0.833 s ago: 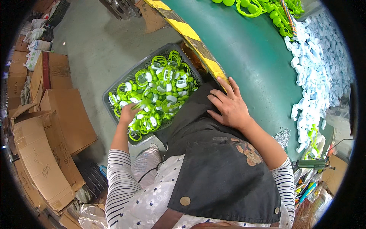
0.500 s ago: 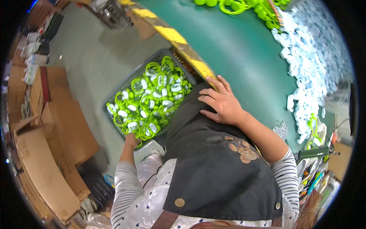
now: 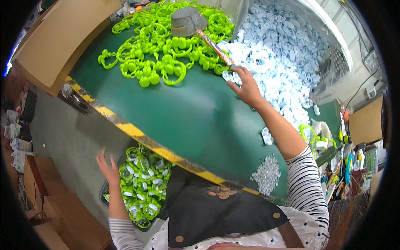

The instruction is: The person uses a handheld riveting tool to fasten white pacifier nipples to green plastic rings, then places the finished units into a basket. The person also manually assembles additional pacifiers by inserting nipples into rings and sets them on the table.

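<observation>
My right hand (image 3: 246, 87) reaches over the green table (image 3: 179, 112), thumb and fingers apart. Its fingertips are at the end of a multicoloured striped handle (image 3: 214, 48), by a heap of white plastic parts (image 3: 275, 83); whether they touch the handle I cannot tell. The handle leads to a grey tapered, cup-like head (image 3: 185, 21) lying among bright green plastic rings with round lobes (image 3: 143, 71). Left of the table, my left hand (image 3: 108, 166) is raised with spread fingers, holding nothing. Beside it a dark crate (image 3: 104, 196) holds many green rings with white parts (image 3: 143, 183).
A small pile of silvery bits (image 3: 267, 175) and one loose white part (image 3: 267, 136) lie on the table. Yellow-black tape (image 3: 129, 129) marks its near edge. Cardboard boxes (image 3: 71, 216) stand on the floor at left; tools (image 3: 348, 171) crowd the right side.
My view has swung up toward the table. The left hand has come up from the crate's contents, empty. My right hand has left the table's edge and reached forward to the striped handle's end.
</observation>
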A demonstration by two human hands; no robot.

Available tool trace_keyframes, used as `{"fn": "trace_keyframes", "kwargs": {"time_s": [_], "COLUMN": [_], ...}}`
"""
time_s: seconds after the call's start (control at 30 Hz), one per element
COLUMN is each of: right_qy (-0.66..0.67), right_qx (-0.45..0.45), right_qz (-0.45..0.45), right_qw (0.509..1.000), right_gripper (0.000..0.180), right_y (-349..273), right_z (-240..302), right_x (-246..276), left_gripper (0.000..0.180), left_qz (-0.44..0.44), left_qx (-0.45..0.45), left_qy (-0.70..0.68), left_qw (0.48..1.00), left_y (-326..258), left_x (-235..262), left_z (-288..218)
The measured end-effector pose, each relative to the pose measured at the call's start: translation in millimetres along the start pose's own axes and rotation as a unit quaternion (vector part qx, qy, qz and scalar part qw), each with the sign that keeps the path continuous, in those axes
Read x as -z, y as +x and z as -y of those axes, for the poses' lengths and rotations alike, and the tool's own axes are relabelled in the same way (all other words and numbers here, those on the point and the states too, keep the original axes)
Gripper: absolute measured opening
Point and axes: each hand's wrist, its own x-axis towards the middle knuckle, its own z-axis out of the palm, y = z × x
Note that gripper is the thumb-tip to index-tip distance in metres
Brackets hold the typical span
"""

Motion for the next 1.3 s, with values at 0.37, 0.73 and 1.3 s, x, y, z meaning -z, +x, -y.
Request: {"fn": "trace_keyframes", "kwargs": {"time_s": [0.37, 0.73, 1.3], "right_qy": [0.010, -0.045, -0.034], "right_qx": [-0.091, -0.053, 0.052], "right_qz": [0.012, 0.004, 0.000], "right_qw": [0.996, 0.998, 0.998], "right_gripper": [0.048, 0.041, 0.045], "right_y": [127, 139, 59], "right_z": [-53, -69, -14], "right_x": [-81, -84, 7], "left_gripper": [0.062, 0.085, 0.020], "left_qz": [-0.031, 0.271, 0.082], "left_qx": [-0.002, 0.032, -0.242], "left_qy": [-0.152, 0.020, -0.080], "left_qw": [0.988, 0.962, 0.964], "left_y": [351, 410, 204], "left_x": [-168, -229, -200], "left_z": [-32, -63, -210]}}
